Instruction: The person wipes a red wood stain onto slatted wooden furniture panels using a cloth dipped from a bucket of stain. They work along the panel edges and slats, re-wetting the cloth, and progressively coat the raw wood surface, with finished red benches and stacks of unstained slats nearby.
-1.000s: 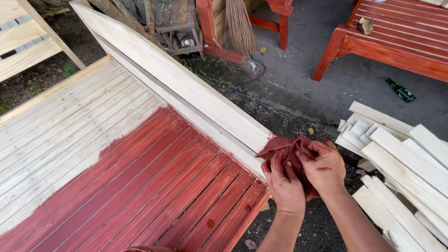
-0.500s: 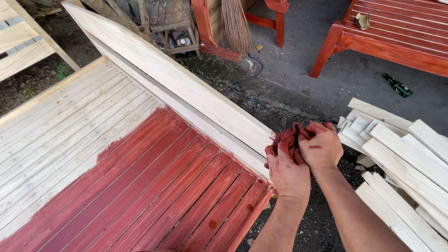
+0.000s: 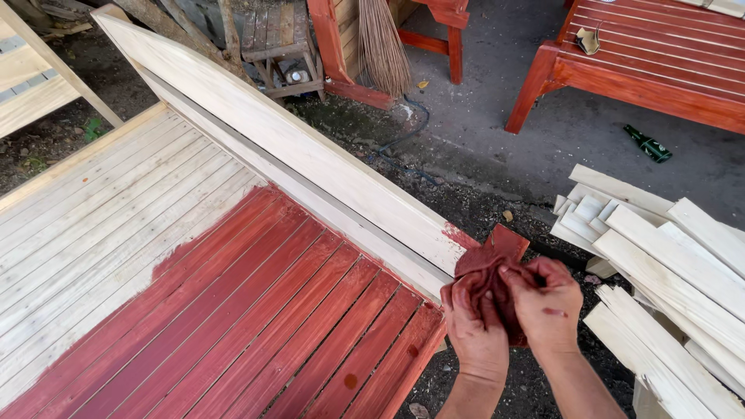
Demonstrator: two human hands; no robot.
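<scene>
— Rag [image 3: 497, 268], red-stained, bunched at about 5 o'clock in the head view, just off the near end of the tall pale board [image 3: 295, 151]. Held how?

— Pinched by both. Left hand [image 3: 473, 326] at 6 o'clock, grip closed on the lower folds, fingers stained red. Right hand [image 3: 547, 306] just beside it at 5 o'clock, grip closed on the same cloth, thumb pressed into the top.

— Touching the wood?

— Top corner of the cloth right at the red smear on the board's end; contact or a small gap, cannot tell.

— And below the hands?

— Slatted wooden panel [image 3: 233, 295], lying flat, running from 9 o'clock to 6 o'clock. Near half coated red-brown, far half bare and pale, ragged edge between the two.

— Around that?

— Stack of bare wooden slats [image 3: 667, 256] at 3 to 4 o'clock, near the right hand. Red-painted bench [image 3: 644, 58] at 1 o'clock, well apart. Green bottle [image 3: 649, 143] lying on the concrete floor at 2 o'clock, between bench and slats. Broom bristles [image 3: 382, 46] hanging at 12 o'clock, small wooden stool [image 3: 279, 46] just left of those.
</scene>
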